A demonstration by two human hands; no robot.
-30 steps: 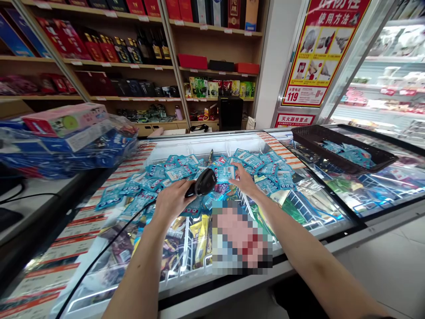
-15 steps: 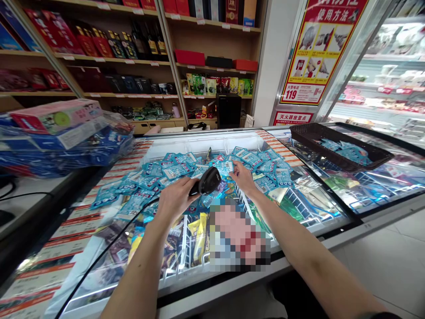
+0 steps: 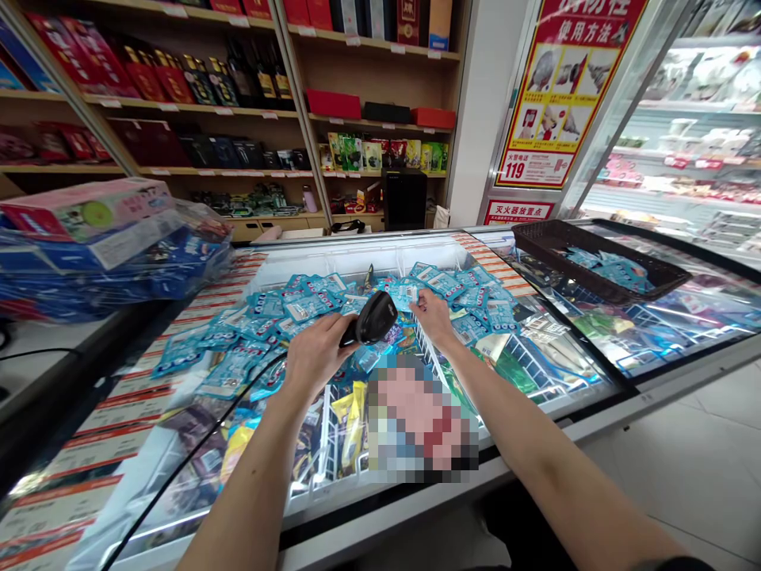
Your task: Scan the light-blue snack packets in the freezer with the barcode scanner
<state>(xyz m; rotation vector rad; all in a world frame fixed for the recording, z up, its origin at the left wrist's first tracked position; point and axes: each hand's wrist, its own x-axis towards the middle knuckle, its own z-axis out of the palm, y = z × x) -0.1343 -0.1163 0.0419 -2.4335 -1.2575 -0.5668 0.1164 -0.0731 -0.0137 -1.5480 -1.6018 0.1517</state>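
My left hand [image 3: 318, 349] is closed around the handle of a black corded barcode scanner [image 3: 378, 319], whose head points right, towards my other hand. Between the fingertips of my right hand [image 3: 433, 316] is a light-blue packet [image 3: 405, 295], held by its right edge with a white barcode patch facing up. Many similar blue packets [image 3: 312, 301] lie spread over the glass top of a chest freezer, on both sides of my hands. The scanner's black cable [image 3: 202, 440] runs from my left hand down to the lower left.
A dark brown basket [image 3: 535, 246] with some blue packets stands on the freezer top at the right. Plastic-wrapped boxes [image 3: 107, 238] are stacked at the left. Through the glass show white wire baskets with yellow packages [image 3: 355, 424]. Stocked shelves [image 3: 208, 107] line the back wall.
The view has shifted slightly, so the surroundings sit a little further left. The scanner head has tilted up slightly; both hands keep their holds.
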